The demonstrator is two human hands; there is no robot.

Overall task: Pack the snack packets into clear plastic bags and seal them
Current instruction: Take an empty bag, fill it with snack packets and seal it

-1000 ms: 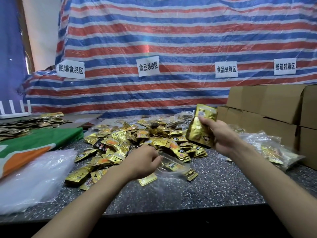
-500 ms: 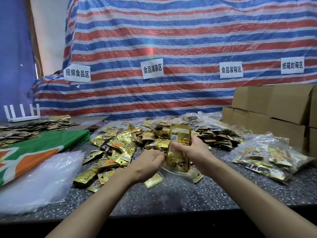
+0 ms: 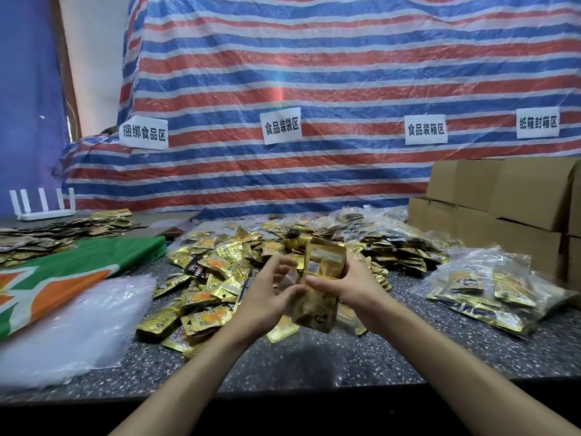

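At the far left a white router (image 3: 44, 209) stands behind a flat spread of dark and gold packets (image 3: 63, 229). Nearer lies a green, orange and white cloth (image 3: 78, 269), and against its near edge a pile of empty clear bags (image 3: 78, 325) rests on the dark speckled table (image 3: 314, 366). A loose heap of snack packets (image 3: 220, 272), mostly gold, fills the middle of the table. Just in front of it the left hand (image 3: 267, 297) has its fingers curled and pinches the edge of a clear plastic bag (image 3: 290, 278), holding it beside the right hand. The right hand (image 3: 349, 284) grips a stack of packets (image 3: 323, 265) upright. The stack's lower half looks hazy, as if already behind the bag's film, while its top stands clear above both hands. The two thumbs almost meet at the stack's near face. To the right, filled clear bags (image 3: 490, 294) of gold packets lie on the table, with more heaped farther back. Brown cardboard boxes (image 3: 518, 196) are stacked at the far right, and a red, white and blue striped tarp (image 3: 314, 73) with white paper labels hangs behind everything.
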